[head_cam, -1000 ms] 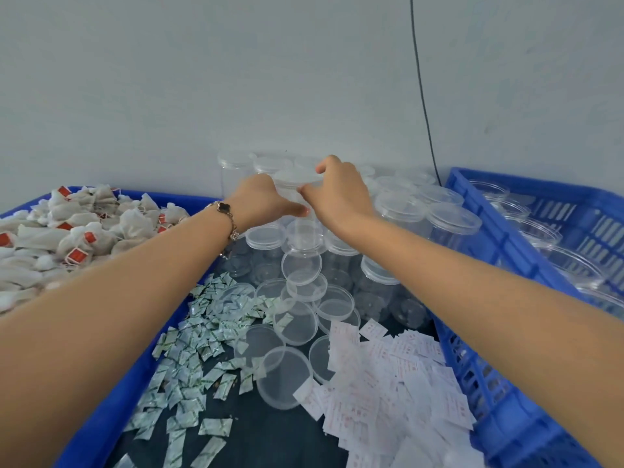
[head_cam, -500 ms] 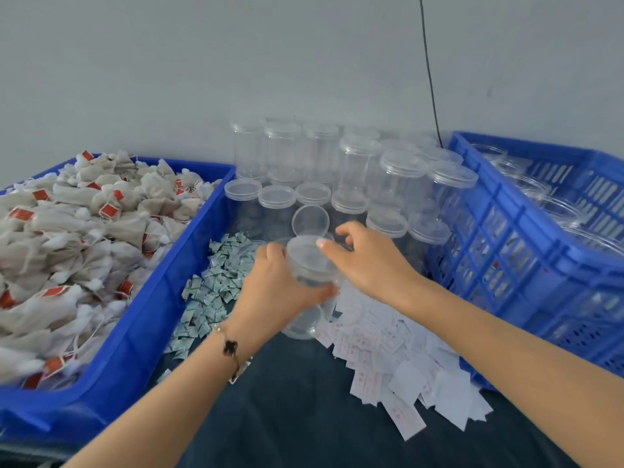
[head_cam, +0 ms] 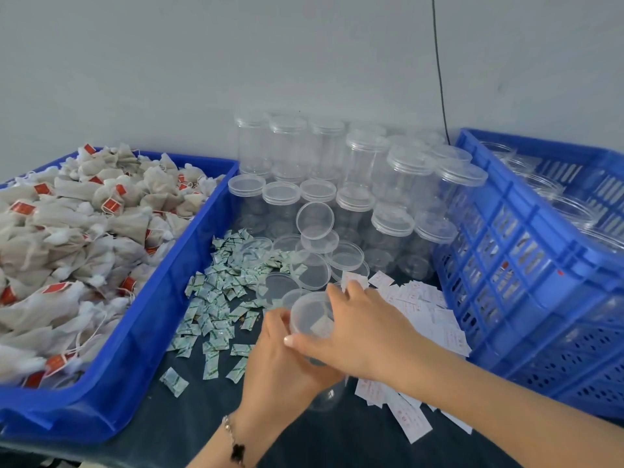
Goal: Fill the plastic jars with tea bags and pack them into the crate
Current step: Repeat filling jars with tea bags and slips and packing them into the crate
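Observation:
My left hand [head_cam: 280, 373] grips the body of a clear plastic jar [head_cam: 309, 319] above the dark table, near the front centre. My right hand [head_cam: 364, 329] holds the jar's lid at the top, fingers curled round its rim. The blue tray [head_cam: 141, 332] on the left is heaped with tea bags [head_cam: 67, 238] carrying red tags. On the right stands the blue crate [head_cam: 526, 265], where jars [head_cam: 553, 204] are visible. Several lidded empty jars [head_cam: 354, 170] are stacked against the back wall.
Loose clear lids [head_cam: 314, 261] lie in the middle of the table. Small green-white sachets [head_cam: 219, 298] are scattered left of centre, white paper slips [head_cam: 425, 315] to the right. A black cable [head_cam: 439, 69] runs down the wall.
Both hands took a jar from the back stack and drew it toward me and down. The right hand now sits over the lid.

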`<state>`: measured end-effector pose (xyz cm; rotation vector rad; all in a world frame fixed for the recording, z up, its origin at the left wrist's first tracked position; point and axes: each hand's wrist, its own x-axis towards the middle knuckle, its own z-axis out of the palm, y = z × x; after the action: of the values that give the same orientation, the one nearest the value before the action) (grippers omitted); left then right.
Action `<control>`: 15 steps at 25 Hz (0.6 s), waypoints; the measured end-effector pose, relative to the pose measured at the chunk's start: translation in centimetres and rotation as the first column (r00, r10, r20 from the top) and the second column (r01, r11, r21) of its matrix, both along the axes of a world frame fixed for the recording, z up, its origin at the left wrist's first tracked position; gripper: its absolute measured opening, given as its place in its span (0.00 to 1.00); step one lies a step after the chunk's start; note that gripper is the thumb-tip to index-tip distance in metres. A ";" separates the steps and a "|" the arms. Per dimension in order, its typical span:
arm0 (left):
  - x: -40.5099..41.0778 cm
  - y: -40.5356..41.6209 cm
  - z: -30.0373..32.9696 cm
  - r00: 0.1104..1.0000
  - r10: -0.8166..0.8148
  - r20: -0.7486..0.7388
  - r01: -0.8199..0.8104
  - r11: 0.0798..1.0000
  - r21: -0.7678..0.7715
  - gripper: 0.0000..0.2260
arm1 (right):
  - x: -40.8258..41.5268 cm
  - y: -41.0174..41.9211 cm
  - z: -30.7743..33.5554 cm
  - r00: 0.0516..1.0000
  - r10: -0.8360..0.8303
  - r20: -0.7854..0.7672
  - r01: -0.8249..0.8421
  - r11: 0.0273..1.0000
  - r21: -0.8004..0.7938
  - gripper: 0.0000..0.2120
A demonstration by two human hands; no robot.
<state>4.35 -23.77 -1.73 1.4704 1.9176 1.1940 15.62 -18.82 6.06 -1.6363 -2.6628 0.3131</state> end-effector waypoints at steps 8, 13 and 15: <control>-1.6 3.3 -1.8 0.990 -0.075 0.122 0.063 0.993 0.101 0.36 | -2.0 2.3 -1.6 0.994 0.102 -0.036 -0.100 0.994 0.053 0.46; -2.2 4.8 -2.6 0.982 -0.004 0.186 -0.009 0.998 0.066 0.35 | -3.3 3.3 -1.5 0.991 0.130 0.008 -0.130 0.973 0.190 0.37; -2.3 4.9 -2.7 0.987 0.007 0.161 -0.019 0.997 0.071 0.35 | -3.7 3.5 -1.1 0.994 0.110 0.024 -0.112 0.964 0.243 0.36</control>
<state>2.10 -18.90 -4.47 1.3546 1.7953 1.3580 11.93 -15.28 4.98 -1.4249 -2.6771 -0.0237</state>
